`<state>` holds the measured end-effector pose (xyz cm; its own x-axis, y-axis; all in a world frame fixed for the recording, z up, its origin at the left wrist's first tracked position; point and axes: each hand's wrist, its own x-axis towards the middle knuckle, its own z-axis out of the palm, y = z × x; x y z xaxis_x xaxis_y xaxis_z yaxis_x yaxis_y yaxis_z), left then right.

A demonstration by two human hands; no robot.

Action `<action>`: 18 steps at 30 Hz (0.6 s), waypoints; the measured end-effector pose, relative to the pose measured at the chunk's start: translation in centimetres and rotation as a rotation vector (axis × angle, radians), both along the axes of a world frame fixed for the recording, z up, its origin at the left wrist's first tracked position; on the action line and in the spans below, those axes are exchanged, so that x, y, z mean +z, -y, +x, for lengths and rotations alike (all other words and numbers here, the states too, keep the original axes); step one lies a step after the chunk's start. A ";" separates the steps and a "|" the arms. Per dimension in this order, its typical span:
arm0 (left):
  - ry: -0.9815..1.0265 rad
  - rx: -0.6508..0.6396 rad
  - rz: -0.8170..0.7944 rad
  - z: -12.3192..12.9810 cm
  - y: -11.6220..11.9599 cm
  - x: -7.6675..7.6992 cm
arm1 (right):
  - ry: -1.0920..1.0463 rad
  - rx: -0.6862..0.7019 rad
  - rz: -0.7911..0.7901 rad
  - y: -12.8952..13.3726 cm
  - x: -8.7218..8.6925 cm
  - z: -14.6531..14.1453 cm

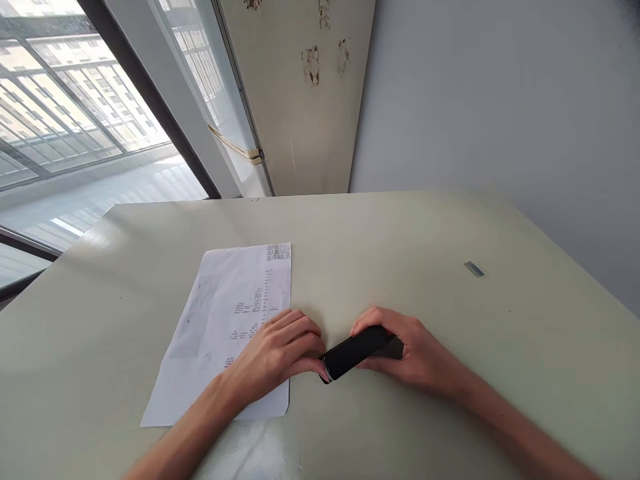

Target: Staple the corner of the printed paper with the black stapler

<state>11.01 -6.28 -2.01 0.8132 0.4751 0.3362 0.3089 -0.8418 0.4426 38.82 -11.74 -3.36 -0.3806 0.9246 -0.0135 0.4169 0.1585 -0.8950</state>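
Observation:
A black stapler is held a little above or on the table, tilted with its front end toward the left; which of these I cannot tell. My right hand wraps round its rear end, with fingers on the far side and thumb on the near side. My left hand has its fingers curled, and its thumb and fingertips grip the stapler's front end. Beneath my left hand and wrist lie printed paper sheets, their right edge close to the stapler. On the table's right part rests a small grey strip of staples.
The pale table reaches to a blue-grey wall at the right. Behind it stands a beige door panel with peeled marks. A window with railings outside is at the left.

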 end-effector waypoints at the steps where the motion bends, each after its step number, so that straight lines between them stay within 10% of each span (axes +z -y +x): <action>1: -0.005 0.002 0.007 0.0 0.0 0.0 | -0.001 -0.001 0.001 0.0 -0.1 -0.1; 18: -0.058 0.009 0.060 -0.3 -0.2 -0.4 | -0.062 -0.061 -0.045 0.5 0.5 -1.2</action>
<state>10.74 -6.09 -2.38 0.8280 0.4626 0.3171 0.3399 -0.8636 0.3724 37.66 -12.20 -2.87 -0.3249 0.9451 -0.0341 0.3683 0.0932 -0.9250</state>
